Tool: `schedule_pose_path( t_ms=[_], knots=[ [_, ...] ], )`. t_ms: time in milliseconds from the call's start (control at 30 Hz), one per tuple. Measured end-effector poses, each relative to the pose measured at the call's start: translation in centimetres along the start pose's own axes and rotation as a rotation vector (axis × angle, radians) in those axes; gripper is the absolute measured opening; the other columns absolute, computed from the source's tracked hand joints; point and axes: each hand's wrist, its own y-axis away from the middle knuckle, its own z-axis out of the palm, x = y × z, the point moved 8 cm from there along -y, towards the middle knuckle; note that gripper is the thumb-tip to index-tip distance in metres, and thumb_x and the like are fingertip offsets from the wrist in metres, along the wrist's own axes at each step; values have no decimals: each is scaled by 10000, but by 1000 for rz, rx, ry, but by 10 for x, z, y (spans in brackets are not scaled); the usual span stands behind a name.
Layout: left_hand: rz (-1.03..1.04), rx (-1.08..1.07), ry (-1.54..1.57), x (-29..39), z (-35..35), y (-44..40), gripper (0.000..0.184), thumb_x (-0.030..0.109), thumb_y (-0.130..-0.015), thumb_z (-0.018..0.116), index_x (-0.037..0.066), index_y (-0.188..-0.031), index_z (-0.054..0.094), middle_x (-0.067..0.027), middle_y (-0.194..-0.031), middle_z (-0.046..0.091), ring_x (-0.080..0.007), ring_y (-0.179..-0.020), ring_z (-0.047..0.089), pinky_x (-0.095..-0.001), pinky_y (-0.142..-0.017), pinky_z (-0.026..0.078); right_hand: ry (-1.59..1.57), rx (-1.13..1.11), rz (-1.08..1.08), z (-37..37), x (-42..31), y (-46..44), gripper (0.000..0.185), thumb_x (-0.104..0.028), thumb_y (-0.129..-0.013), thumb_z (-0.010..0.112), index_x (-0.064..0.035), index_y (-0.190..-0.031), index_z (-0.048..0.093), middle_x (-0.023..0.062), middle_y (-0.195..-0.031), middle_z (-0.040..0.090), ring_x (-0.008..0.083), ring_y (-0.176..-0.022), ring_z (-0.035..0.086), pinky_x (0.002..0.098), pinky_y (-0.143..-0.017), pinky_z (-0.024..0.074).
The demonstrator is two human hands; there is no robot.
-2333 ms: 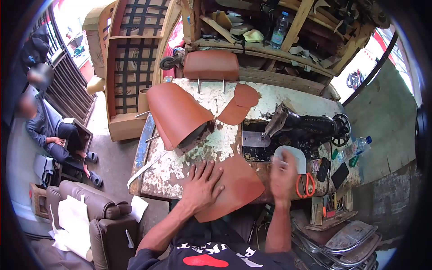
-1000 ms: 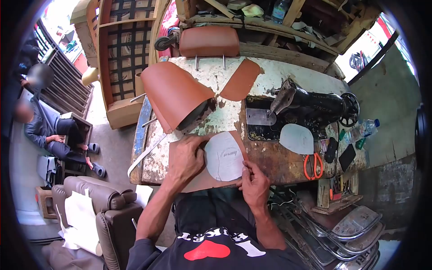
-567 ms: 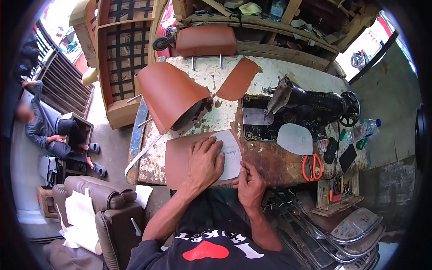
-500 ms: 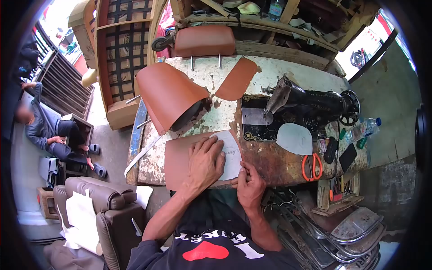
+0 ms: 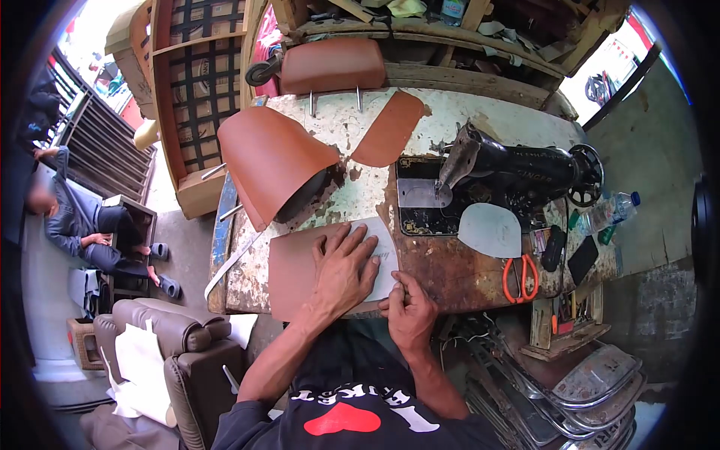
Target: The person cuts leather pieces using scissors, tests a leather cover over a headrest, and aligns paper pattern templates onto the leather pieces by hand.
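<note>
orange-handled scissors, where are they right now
In the head view, the orange-handled scissors lie on the table right of centre, just below the uncovered white piece and right of the right hand.

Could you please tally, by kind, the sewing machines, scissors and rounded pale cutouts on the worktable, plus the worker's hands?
Sewing machine: 1
Scissors: 1
Hands: 2, left hand, right hand
Pale cutouts: 2, one near scissors, one partly under left hand
Total: 6

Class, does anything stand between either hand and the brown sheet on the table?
Yes, for the left hand: white paper lies on the brown sheet, beneath that hand's fingers. Nothing visible stands between the right hand and the sheet's right edge.
</note>
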Motion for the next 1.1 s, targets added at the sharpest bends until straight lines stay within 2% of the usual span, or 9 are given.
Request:
schedule_pose_path(
  t_ms=[67, 133, 167, 467, 767, 833, 1100],
  knots=[
    [-6, -22, 5, 1, -1, -1, 397, 278, -984, 648, 95, -1333, 698, -141, -1499, 594, -366, -1462, 439, -587, -1189, 238, 7, -2, -10, 0, -1, 0, 215, -37, -1014, 580, 20, -1180, 705, 161, -898, 754, 225, -666, 774, 335, -610, 591],
    [-4, -28, 3, 0, 1, -2, 401, 288, -982, 642, 106, -1336, 693, -135, -1502, 590, -372, -1465, 432, -611, -1177, 244, 21, -17, -44, 0, -4, -1, 234, -15, -1032, 568, 37, -1217, 700, 123, -866, 748, 169, -673, 759, 311, -559, 629],
    [-3, -33, 1, 0, 2, -2, 406, 298, -980, 635, 116, -1339, 688, -128, -1504, 586, -378, -1467, 425, -636, -1165, 250, 20, -17, -45, 0, -3, -1, 234, -15, -1032, 568, 37, -1217, 700, 123, -866, 748, 169, -673, 759, 311, -559, 629],
    [12, -51, 1, 2, 4, -4, 416, 312, -984, 633, 113, -1346, 685, -123, -1513, 582, -378, -1488, 405, -663, -1157, 238, 29, -7, -77, 0, -6, -2, 228, -9, -1026, 569, 41, -1194, 713, 130, -873, 749, 169, -668, 757, 305, -555, 622],
    [27, -98, 11, 4, 8, -7, 445, 333, -991, 652, 118, -1380, 675, -124, -1534, 572, -370, -1495, 405, -636, -1181, 227, -3, 0, -62, -1, -8, -1, 231, -4, -1026, 570, 39, -1204, 712, 130, -897, 749, 169, -669, 756, 297, -555, 610],
    [27, -100, 10, 6, 8, -7, 442, 330, -992, 650, 120, -1381, 674, -123, -1534, 572, -367, -1496, 405, -638, -1179, 228, -6, -28, 8, -1, -7, 0, 221, -29, -1011, 582, 19, -1186, 708, 194, -1071, 761, 239, -712, 785, 343, -644, 600],
    [39, -107, 8, 8, 9, -9, 440, 323, -997, 646, 120, -1386, 670, -124, -1534, 571, -367, -1498, 405, -643, -1173, 232, -38, -14, -17, -1, -8, 1, 224, -15, -1005, 575, 29, -1181, 706, 203, -1100, 755, 244, -714, 784, 333, -635, 607]
  ],
)
